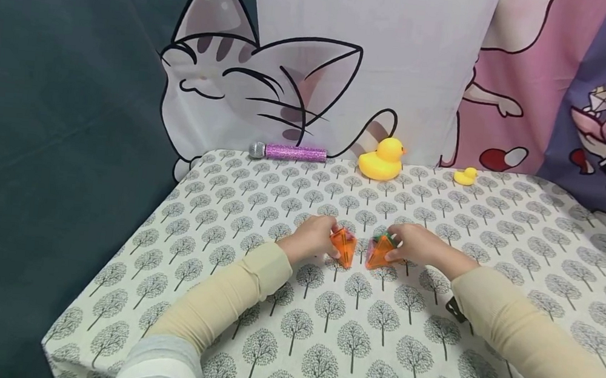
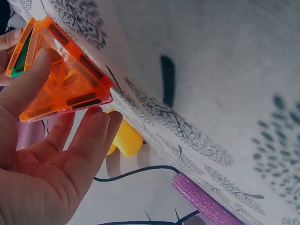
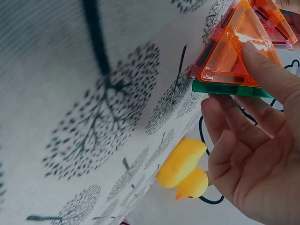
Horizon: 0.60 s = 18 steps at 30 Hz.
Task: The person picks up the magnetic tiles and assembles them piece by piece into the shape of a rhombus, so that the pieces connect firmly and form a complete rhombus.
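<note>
My left hand [image 1: 311, 238] pinches a small pyramid of see-through magnetic tiles [image 1: 344, 248], orange with a pink edge below. In the left wrist view its thumb lies on an orange triangular face [image 2: 65, 86], while the fingers are behind and beneath. My right hand [image 1: 417, 244] holds a similar tile pyramid [image 1: 380, 254] with orange, pink and green sides. The right wrist view shows the thumb on the orange face and the fingers by the green tile [image 3: 229, 89]. In the head view, a narrow gap separates the two pyramids, close to the tablecloth.
Along the back edge of the tree-patterned table [image 1: 353, 334] lie a glittery purple microphone [image 1: 295, 153], a large yellow duck [image 1: 381, 165] and a smaller duck [image 1: 465, 177]. A dark object [image 1: 454, 309] shows partly from under the right sleeve. Printed curtains hang behind.
</note>
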Available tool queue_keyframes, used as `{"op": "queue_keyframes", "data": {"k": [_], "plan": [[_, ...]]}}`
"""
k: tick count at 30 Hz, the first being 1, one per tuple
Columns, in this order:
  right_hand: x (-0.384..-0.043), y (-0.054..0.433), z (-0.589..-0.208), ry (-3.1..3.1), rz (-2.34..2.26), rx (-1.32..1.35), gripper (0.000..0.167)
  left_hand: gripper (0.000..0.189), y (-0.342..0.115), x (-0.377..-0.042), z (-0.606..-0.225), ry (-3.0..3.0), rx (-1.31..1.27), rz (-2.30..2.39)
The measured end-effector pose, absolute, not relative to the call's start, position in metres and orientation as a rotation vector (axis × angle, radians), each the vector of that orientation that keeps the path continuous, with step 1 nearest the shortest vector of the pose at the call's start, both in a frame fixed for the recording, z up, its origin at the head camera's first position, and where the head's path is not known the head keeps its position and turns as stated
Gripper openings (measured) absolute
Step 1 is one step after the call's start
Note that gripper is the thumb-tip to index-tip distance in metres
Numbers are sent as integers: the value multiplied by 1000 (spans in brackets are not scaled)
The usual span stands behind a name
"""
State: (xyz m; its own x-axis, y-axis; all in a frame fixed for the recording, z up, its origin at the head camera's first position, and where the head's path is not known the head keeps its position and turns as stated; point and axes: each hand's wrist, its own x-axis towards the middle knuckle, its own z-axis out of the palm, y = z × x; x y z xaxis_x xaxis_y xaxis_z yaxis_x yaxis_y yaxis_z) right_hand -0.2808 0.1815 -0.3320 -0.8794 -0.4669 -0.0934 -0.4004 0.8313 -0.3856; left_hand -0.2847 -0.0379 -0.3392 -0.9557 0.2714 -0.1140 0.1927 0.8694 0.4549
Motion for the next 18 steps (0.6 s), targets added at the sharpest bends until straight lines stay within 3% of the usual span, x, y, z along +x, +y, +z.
{"op": "queue_keyframes", "data": {"k": [18], "plan": [[-285,166,-332,2802,-535,-782,48,46,-41,-285,-339,2844,367,747]]}}
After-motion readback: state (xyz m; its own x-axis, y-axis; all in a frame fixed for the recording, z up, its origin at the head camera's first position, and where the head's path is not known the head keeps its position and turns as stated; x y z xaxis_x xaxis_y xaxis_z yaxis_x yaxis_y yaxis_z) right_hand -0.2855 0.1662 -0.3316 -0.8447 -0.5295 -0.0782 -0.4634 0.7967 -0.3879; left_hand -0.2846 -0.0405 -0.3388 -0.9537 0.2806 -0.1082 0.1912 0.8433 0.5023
